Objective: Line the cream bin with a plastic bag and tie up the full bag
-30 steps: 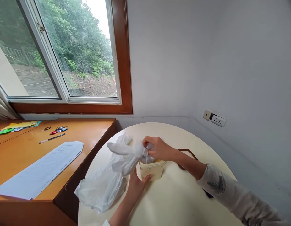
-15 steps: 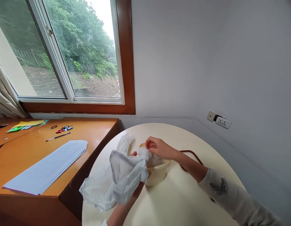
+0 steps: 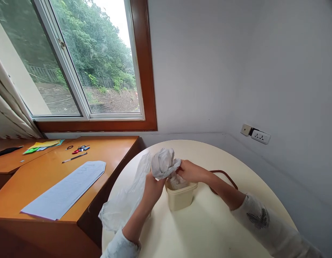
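Both hands meet over a small cream plastic container point(image 3: 180, 199) on a round table. My left hand point(image 3: 153, 188) is closed around the underside of a bunched white plastic bag point(image 3: 163, 163). At the bag's right edge, my right hand point(image 3: 192, 172) pinches the plastic, its fingertips partly hidden. Crumpled whitish plastic point(image 3: 179, 182) fills the container's mouth, just beneath the bunch; whether the two are joined I cannot tell. Left of my left forearm lies a thin translucent plastic bag point(image 3: 120, 209), spread loosely over the table.
A brown curved strap or handle point(image 3: 226, 176) lies behind my right forearm on the cream round table point(image 3: 209, 222). The orange desk point(image 3: 112, 147) at left bears papers point(image 3: 66, 188), a pen point(image 3: 74, 157) and keys point(image 3: 81, 149). A wall socket point(image 3: 260, 136) is at right.
The white bag, hanging loosely leftward before, is now gathered into an upright bunch above the container. My left hand has come up from beneath it, and my right hand has shifted slightly right.
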Demonstrator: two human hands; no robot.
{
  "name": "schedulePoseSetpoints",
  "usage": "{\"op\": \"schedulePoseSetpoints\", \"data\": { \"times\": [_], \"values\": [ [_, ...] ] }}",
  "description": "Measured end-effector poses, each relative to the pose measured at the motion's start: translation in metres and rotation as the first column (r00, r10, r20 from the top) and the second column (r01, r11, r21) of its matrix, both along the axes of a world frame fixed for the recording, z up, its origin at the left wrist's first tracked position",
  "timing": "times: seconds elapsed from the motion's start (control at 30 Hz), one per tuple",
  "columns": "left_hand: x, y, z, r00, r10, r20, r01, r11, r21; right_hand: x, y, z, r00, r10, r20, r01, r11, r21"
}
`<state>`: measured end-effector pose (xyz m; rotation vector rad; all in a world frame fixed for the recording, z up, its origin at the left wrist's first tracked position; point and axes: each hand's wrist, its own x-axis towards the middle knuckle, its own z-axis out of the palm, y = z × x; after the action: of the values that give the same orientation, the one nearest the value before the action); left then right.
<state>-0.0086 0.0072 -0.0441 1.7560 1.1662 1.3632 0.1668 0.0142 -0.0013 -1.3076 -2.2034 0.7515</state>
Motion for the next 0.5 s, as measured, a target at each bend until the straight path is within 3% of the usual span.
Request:
{"op": "schedulePoseSetpoints", "data": {
  "times": [0.2,0.37,0.5],
  "values": [
    [0.013,0.009,0.016,0.997,0.037,0.062,-0.038,0.999,0.009,0.008,-0.003,0.004,0.996,0.014,0.092,-0.01,0.999,-0.049],
    [0.023,0.021,0.01,0.992,0.052,0.114,-0.052,0.999,-0.011,0.01,0.004,-0.003,0.989,0.012,0.15,0.006,0.993,-0.114],
    [0.022,0.026,0.007,0.991,0.073,0.108,-0.072,0.997,-0.018,0.01,0.004,-0.001,0.993,0.016,0.119,-0.004,0.995,-0.1]
  ]
}}
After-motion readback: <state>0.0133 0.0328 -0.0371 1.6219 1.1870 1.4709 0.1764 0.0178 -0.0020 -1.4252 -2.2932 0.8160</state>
